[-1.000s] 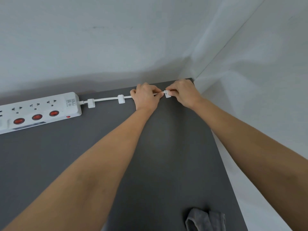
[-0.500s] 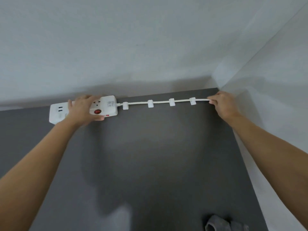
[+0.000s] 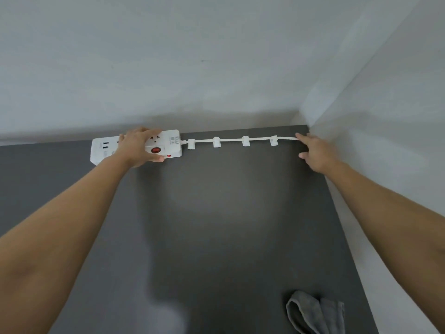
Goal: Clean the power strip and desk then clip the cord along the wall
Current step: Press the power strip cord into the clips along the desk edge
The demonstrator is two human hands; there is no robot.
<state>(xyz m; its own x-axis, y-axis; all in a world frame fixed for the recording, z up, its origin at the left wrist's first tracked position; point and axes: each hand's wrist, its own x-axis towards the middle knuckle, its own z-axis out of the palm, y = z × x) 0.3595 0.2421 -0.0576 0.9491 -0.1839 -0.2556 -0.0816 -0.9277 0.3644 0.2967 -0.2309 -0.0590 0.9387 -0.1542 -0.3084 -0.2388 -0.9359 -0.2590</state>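
Observation:
A white power strip (image 3: 173, 143) with red switches lies at the back of the dark grey desk (image 3: 228, 213), against the wall. My left hand (image 3: 137, 149) lies over its middle, fingers on the far edge and thumb on the near edge, gripping it. Its white cord (image 3: 231, 140) runs right along the wall through several white clips (image 3: 217, 142). My right hand (image 3: 315, 153) is at the cord's right end near the corner. Its fingers are spread, and the index fingertip touches the cord.
A crumpled grey cloth (image 3: 315, 314) lies at the near right of the desk. White walls (image 3: 216, 68) close the back and right sides and meet in a corner behind my right hand. The desk's right edge runs along the side wall.
A second ago both hands pressed a clip near the corner. My left hand has since moved left onto the power strip. My right hand went from pinching the cord end to spread fingers.

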